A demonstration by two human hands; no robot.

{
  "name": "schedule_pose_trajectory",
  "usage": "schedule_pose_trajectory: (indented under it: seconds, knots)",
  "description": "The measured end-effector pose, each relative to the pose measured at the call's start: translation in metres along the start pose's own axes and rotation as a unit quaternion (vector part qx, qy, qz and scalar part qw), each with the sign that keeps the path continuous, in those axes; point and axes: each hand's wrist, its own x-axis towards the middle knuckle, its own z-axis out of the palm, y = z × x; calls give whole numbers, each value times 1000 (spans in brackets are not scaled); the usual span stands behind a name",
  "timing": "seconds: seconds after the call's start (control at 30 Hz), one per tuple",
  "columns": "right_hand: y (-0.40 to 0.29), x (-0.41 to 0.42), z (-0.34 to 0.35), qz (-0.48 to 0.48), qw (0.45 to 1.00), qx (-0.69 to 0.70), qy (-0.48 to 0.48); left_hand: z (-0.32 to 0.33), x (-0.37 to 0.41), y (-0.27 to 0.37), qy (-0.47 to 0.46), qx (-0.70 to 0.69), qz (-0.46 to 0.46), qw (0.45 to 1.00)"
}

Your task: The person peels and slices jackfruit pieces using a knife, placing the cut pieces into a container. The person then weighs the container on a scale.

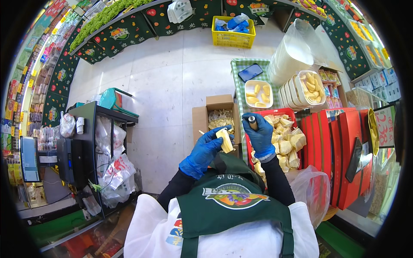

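My left hand (206, 151), in a blue glove, grips a pale yellow piece of fruit, apparently jackfruit (225, 140), between thumb and fingers. In my right hand (259, 133), also gloved in blue, is the handle of a tool (253, 122); its working end is hidden. The right hand is over the left edge of a red tray (292, 113) heaped with fruit pieces (286, 146). Just beyond my left hand, a cardboard box (219, 99) holds stringy pale scraps (220, 118). Past the red tray, a white container (258, 105) holds several yellow pieces.
Stacked white containers (288, 92) stand at right, the front one filled with fruit. A phone (250, 72) lies on the checked cloth (238, 66). Beyond are bagged containers (287, 53) and a yellow crate (233, 40). Red boxes (322, 142) flank the tray; a dark desk (92, 119) stands left.
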Motion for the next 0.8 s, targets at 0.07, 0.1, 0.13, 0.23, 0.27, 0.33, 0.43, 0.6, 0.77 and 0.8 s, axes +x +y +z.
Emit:
schedule_pose_trajectory:
  seconds: [0.07,0.1,0.13,0.23,0.27,0.33,0.43,0.6,0.77,0.8]
  knots:
    - [-14,-1,-9,156,975,141,-72,-3,1,0,8,-23,-2,1000]
    - [-20,-3,-12,232,944,210,-106,-3,1,-1,12,-34,-3,999]
    - [-21,-7,-11,245,917,285,-132,-3,1,-2,22,-37,8,999]
    - [-38,-18,-9,187,933,262,-160,-1,2,-2,42,-49,33,997]
    - [-36,-22,-7,171,942,250,-146,-1,3,-2,41,-54,35,997]
    - [-39,-24,-6,174,944,244,-134,-1,3,-2,41,-63,40,996]
    - [-44,-25,-7,169,952,223,-126,0,3,-3,48,-66,53,995]
    - [-46,-25,-8,145,966,175,-125,8,0,3,75,-3,72,995]
    - [-40,-26,-8,129,970,174,-109,11,1,4,82,-1,56,995]
    - [-40,-26,-8,139,968,183,-105,11,1,4,81,-2,55,995]
